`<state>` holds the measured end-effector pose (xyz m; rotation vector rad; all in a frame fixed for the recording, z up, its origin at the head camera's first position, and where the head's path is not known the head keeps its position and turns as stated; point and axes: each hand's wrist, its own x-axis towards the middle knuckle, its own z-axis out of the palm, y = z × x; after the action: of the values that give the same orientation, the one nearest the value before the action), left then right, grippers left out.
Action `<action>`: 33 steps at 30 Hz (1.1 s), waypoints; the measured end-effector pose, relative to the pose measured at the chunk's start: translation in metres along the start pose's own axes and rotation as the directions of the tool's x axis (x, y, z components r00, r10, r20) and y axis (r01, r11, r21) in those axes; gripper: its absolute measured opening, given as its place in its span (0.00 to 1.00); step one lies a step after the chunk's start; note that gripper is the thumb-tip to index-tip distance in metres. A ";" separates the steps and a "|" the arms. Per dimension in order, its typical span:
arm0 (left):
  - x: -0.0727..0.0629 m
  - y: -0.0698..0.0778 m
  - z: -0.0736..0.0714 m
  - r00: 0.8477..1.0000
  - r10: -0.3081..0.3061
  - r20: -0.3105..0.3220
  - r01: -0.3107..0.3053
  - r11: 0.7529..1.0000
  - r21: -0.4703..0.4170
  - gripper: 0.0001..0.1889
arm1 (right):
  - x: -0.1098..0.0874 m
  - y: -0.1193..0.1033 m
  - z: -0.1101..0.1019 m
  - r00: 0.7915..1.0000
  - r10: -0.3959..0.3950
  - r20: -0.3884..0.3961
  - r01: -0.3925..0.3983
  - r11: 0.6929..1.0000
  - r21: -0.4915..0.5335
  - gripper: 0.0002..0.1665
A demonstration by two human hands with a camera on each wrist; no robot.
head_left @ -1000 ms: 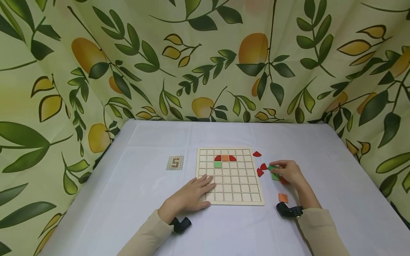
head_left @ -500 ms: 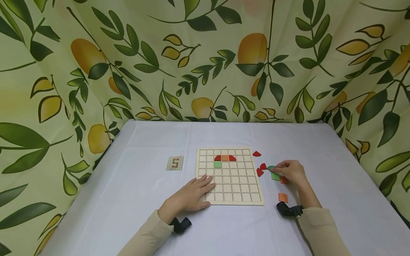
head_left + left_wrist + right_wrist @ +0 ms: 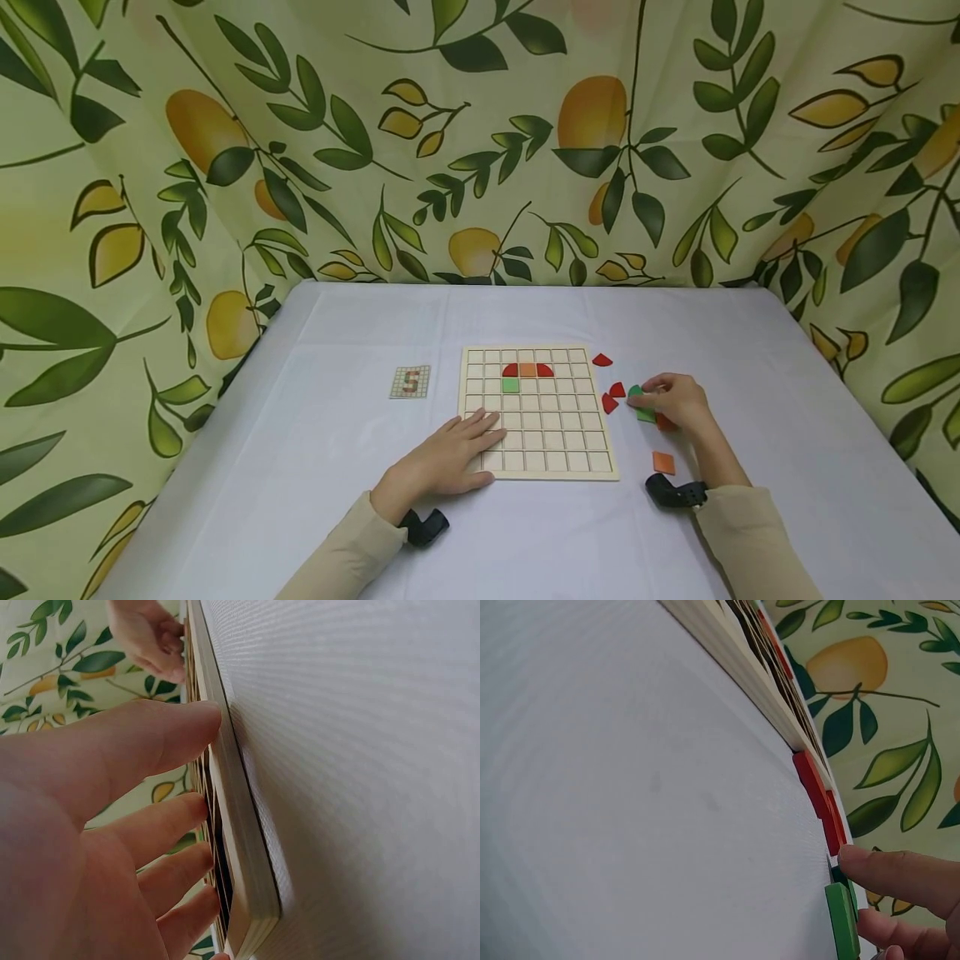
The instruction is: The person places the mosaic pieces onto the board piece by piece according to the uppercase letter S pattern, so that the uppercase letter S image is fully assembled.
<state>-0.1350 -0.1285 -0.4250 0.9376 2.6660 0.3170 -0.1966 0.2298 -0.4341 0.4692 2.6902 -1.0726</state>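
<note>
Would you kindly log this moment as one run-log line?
left hand rests on grid board; right hand at green pieces, grip unclear; on board: two red pieces, orange square, green square; card left of board

The left hand (image 3: 75,844) rests spread fingers and thumb against a pale wooden board (image 3: 238,825) on the white cloth-covered worktop (image 3: 367,750), the right hand (image 3: 152,641) farther off.

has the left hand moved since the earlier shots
No: in the head view, the left hand covers the same squares at the near left corner of the grid board as before.
</note>
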 end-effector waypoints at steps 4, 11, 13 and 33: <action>-0.001 0.000 -0.001 1.000 0.002 -0.001 -0.002 1.000 -0.006 0.33 | -0.001 -0.001 0.001 1.000 -0.006 -0.011 0.006 1.000 0.004 0.23; -0.001 0.001 -0.001 1.000 -0.004 -0.001 0.004 1.000 -0.011 0.33 | -0.001 -0.002 0.001 1.000 -0.007 -0.013 0.007 1.000 0.012 0.24; -0.001 0.000 -0.001 1.000 -0.005 -0.001 0.005 1.000 -0.009 0.33 | -0.001 -0.003 0.001 1.000 -0.005 -0.014 0.005 1.000 0.018 0.24; -0.002 0.001 -0.002 1.000 -0.006 0.006 0.006 1.000 -0.012 0.33 | -0.007 -0.005 0.003 0.999 -0.030 -0.024 0.031 0.999 0.038 0.25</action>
<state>-0.1334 -0.1290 -0.4229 0.9257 2.6575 0.3284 -0.1923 0.2227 -0.4307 0.4518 2.7092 -1.1359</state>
